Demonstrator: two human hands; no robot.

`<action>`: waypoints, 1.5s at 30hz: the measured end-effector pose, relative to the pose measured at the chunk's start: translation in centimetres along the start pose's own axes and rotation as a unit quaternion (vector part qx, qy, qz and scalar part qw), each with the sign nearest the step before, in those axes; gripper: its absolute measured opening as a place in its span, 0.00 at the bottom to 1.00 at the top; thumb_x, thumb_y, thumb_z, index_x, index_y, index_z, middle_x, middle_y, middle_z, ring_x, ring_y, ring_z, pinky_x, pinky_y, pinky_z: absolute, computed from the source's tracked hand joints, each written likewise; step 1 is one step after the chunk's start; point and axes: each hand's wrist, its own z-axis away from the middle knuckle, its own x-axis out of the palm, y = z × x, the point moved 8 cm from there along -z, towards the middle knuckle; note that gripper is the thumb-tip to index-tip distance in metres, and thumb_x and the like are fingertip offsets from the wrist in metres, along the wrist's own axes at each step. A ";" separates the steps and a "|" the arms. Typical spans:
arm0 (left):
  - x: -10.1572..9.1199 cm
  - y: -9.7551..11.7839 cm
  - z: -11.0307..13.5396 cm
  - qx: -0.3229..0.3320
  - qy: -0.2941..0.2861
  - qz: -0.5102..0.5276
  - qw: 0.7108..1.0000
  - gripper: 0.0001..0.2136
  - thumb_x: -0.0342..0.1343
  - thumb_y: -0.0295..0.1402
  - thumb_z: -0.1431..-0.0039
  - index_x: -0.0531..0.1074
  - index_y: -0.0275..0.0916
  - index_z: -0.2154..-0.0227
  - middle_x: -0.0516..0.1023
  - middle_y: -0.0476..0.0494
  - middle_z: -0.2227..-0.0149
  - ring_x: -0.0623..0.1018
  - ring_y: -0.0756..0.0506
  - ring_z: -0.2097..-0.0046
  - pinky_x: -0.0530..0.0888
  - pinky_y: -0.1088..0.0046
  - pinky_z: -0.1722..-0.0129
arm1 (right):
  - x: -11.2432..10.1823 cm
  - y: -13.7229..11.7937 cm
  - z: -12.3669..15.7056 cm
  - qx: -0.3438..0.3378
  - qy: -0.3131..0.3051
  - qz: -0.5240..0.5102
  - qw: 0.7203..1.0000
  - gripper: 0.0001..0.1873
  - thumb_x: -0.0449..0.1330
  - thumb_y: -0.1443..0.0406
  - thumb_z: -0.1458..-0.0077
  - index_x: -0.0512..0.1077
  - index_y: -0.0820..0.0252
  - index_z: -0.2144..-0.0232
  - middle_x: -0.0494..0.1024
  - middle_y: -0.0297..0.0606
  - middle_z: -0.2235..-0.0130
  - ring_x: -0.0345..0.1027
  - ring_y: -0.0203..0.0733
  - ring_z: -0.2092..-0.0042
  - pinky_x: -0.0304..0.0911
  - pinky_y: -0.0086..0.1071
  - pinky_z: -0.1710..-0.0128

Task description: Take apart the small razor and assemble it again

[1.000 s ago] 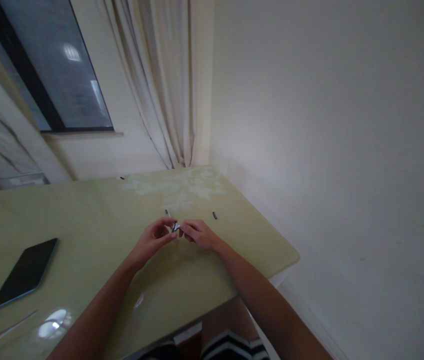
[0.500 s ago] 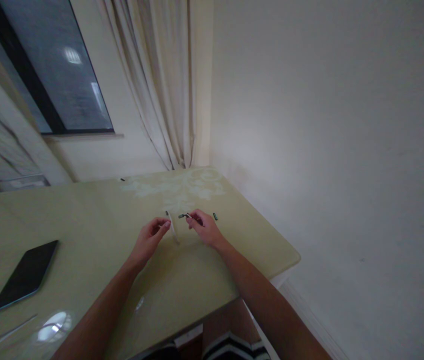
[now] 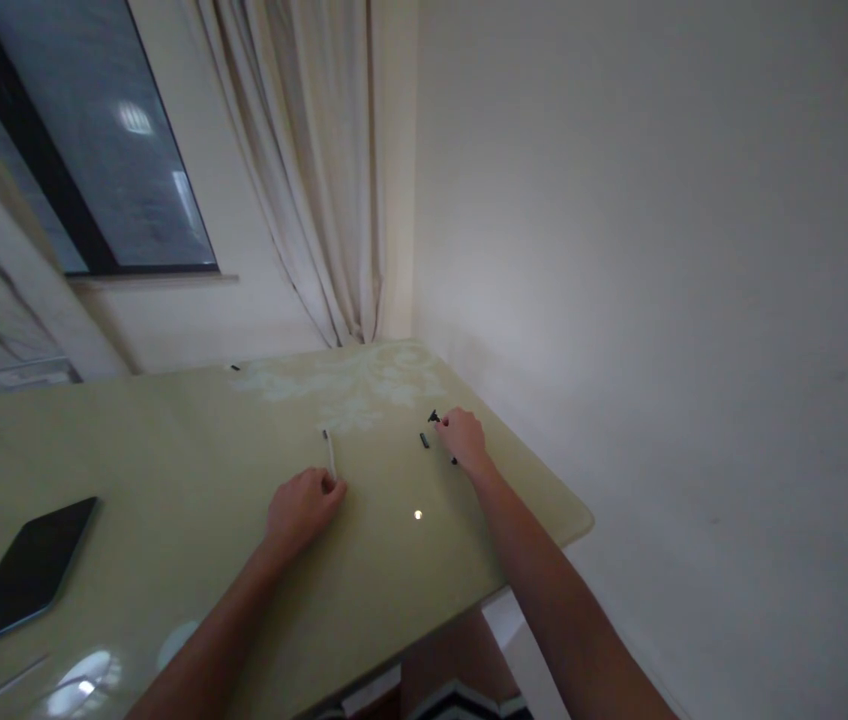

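My left hand (image 3: 305, 508) rests low over the table, fingers closed on the near end of a slim white stick (image 3: 332, 456). The stick has a small dark tip at its far end and points away from me. To the right, my right hand (image 3: 463, 437) has its fingertips pinched at a small black piece (image 3: 434, 416), whose shape is too small to make out. Just left of that hand a short dark bar (image 3: 425, 440) lies on the table. Another tiny black bit (image 3: 454, 461) shows beside the right wrist, partly covered.
The pale green glossy table (image 3: 386, 570) meets the wall (image 3: 619, 300) on the right. A black tablet (image 3: 23, 570) lies at the left. One more small dark piece (image 3: 235, 368) sits near the back edge, below the curtain (image 3: 319, 180) and window (image 3: 131, 130).
My hands have moved apart. The right went right with the small black piece, past the dark bar; the left lowered toward me with the white stick. The view shifted slightly.
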 end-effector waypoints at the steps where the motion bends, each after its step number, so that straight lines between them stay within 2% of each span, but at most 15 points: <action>1: 0.0 -0.1 0.0 -0.007 -0.004 -0.004 1.000 0.15 0.51 0.42 0.38 0.74 0.41 0.76 0.79 0.36 0.70 0.77 0.39 0.68 0.59 0.67 0.68 | 0.1 0.2 0.0 0.001 0.002 0.006 1.000 0.12 0.64 0.60 0.37 0.83 0.63 0.61 0.83 0.55 0.58 0.78 0.53 0.57 0.65 0.35 0.61; 7: -0.2 -1.0 0.5 -0.040 -0.036 -0.002 0.999 0.15 0.52 0.44 0.40 0.76 0.41 0.75 0.81 0.36 0.68 0.78 0.37 0.66 0.61 0.67 0.69 | 1.0 0.3 0.2 -0.035 0.015 0.012 0.999 0.12 0.62 0.60 0.36 0.83 0.62 0.60 0.83 0.53 0.56 0.77 0.50 0.55 0.64 0.33 0.60; 10: -0.9 -1.0 0.3 -0.029 -0.017 -0.005 0.999 0.15 0.52 0.43 0.39 0.76 0.41 0.75 0.81 0.39 0.69 0.78 0.39 0.67 0.61 0.69 0.69 | 0.7 0.6 0.2 -0.032 0.033 -0.007 0.999 0.15 0.62 0.57 0.35 0.83 0.63 0.62 0.82 0.53 0.57 0.76 0.50 0.56 0.63 0.33 0.61; 14: -2.1 2.7 -0.2 0.057 0.032 0.107 0.992 0.17 0.53 0.46 0.39 0.73 0.41 0.77 0.77 0.46 0.75 0.74 0.45 0.72 0.64 0.71 0.69 | -0.6 0.0 0.5 -0.057 0.098 -0.152 0.982 0.25 0.55 0.51 0.32 0.81 0.62 0.70 0.81 0.48 0.64 0.73 0.45 0.62 0.60 0.33 0.63; 16: -2.6 6.1 -0.1 0.113 0.061 0.161 0.979 0.18 0.54 0.47 0.39 0.71 0.41 0.78 0.75 0.49 0.76 0.71 0.47 0.74 0.64 0.72 0.70 | -0.3 -1.5 0.9 -0.112 0.064 -0.302 0.944 0.31 0.50 0.47 0.31 0.81 0.61 0.71 0.78 0.43 0.70 0.71 0.41 0.67 0.60 0.32 0.65; 19: -2.6 11.6 0.3 0.202 0.088 0.188 0.957 0.16 0.55 0.43 0.38 0.70 0.41 0.78 0.75 0.49 0.74 0.71 0.48 0.72 0.65 0.72 0.68 | 1.2 -4.3 1.8 -0.176 -0.079 -0.507 0.840 0.34 0.50 0.40 0.35 0.80 0.61 0.70 0.75 0.37 0.74 0.65 0.37 0.73 0.58 0.30 0.71; 22: -0.8 15.2 -0.3 0.261 0.051 0.194 0.944 0.16 0.52 0.41 0.34 0.74 0.40 0.75 0.77 0.47 0.71 0.74 0.47 0.68 0.67 0.71 0.64 | 2.1 -5.0 2.1 -0.146 -0.150 -0.627 0.751 0.29 0.58 0.40 0.41 0.75 0.60 0.73 0.73 0.34 0.76 0.62 0.34 0.76 0.56 0.28 0.75; 25: 1.9 15.0 -3.0 0.225 -0.005 0.191 0.956 0.18 0.49 0.43 0.31 0.79 0.40 0.70 0.80 0.45 0.69 0.77 0.45 0.67 0.69 0.70 0.63 | 1.9 -3.2 0.9 -0.060 -0.101 -0.721 0.683 0.27 0.61 0.42 0.44 0.65 0.57 0.78 0.63 0.27 0.81 0.54 0.32 0.80 0.50 0.27 0.80; 27: 3.2 13.7 -5.1 0.183 0.005 0.158 0.970 0.13 0.58 0.43 0.37 0.81 0.38 0.63 0.81 0.41 0.64 0.79 0.43 0.62 0.71 0.68 0.59 | 1.8 -1.8 0.2 -0.008 -0.070 -0.759 0.648 0.27 0.61 0.42 0.44 0.59 0.55 0.78 0.56 0.23 0.82 0.46 0.31 0.82 0.43 0.27 0.82; 29: 4.4 12.9 -6.7 0.167 0.013 0.113 0.979 0.19 0.68 0.41 0.47 0.80 0.37 0.54 0.81 0.36 0.56 0.80 0.39 0.55 0.72 0.66 0.54 | 1.9 -1.0 -0.2 0.024 -0.063 -0.777 0.626 0.28 0.60 0.42 0.43 0.56 0.54 0.77 0.52 0.22 0.83 0.42 0.31 0.83 0.39 0.27 0.83; 31: 5.5 12.6 -7.8 0.167 0.004 0.086 0.982 0.23 0.71 0.39 0.51 0.80 0.39 0.52 0.80 0.35 0.52 0.79 0.37 0.52 0.73 0.63 0.51 | 2.0 -1.0 -0.2 0.033 -0.071 -0.786 0.613 0.28 0.57 0.42 0.41 0.55 0.53 0.78 0.50 0.22 0.83 0.40 0.31 0.83 0.38 0.27 0.83; 34: 6.5 12.8 -8.3 0.176 -0.008 0.086 0.981 0.13 0.67 0.38 0.45 0.82 0.41 0.57 0.80 0.37 0.54 0.80 0.40 0.56 0.74 0.64 0.53 | 2.3 -1.3 -0.1 0.025 -0.085 -0.784 0.614 0.27 0.54 0.43 0.39 0.56 0.54 0.78 0.50 0.22 0.83 0.40 0.31 0.83 0.39 0.28 0.83; 37: 5.9 12.0 -7.8 0.186 0.010 0.114 0.976 0.11 0.65 0.40 0.42 0.82 0.40 0.61 0.79 0.40 0.57 0.78 0.44 0.63 0.75 0.65 0.57 | 2.5 -1.5 0.1 0.006 -0.075 -0.747 0.660 0.25 0.55 0.44 0.41 0.60 0.55 0.77 0.51 0.22 0.83 0.42 0.31 0.82 0.39 0.27 0.82; 42: 0.9 8.1 -3.6 0.226 0.135 0.163 0.951 0.16 0.64 0.46 0.41 0.78 0.41 0.57 0.77 0.44 0.58 0.75 0.46 0.67 0.76 0.67 0.64 | 2.9 -4.2 2.1 -0.093 -0.070 -0.611 0.783 0.21 0.60 0.46 0.41 0.68 0.56 0.72 0.60 0.25 0.80 0.52 0.32 0.80 0.45 0.27 0.79; 45: -2.2 5.9 -0.4 0.238 0.202 0.166 0.935 0.17 0.64 0.47 0.41 0.77 0.42 0.54 0.77 0.43 0.56 0.73 0.47 0.68 0.76 0.67 0.64 | 4.1 -7.0 4.4 -0.134 -0.130 -0.534 0.824 0.19 0.63 0.49 0.41 0.74 0.58 0.70 0.61 0.26 0.79 0.53 0.32 0.77 0.46 0.27 0.77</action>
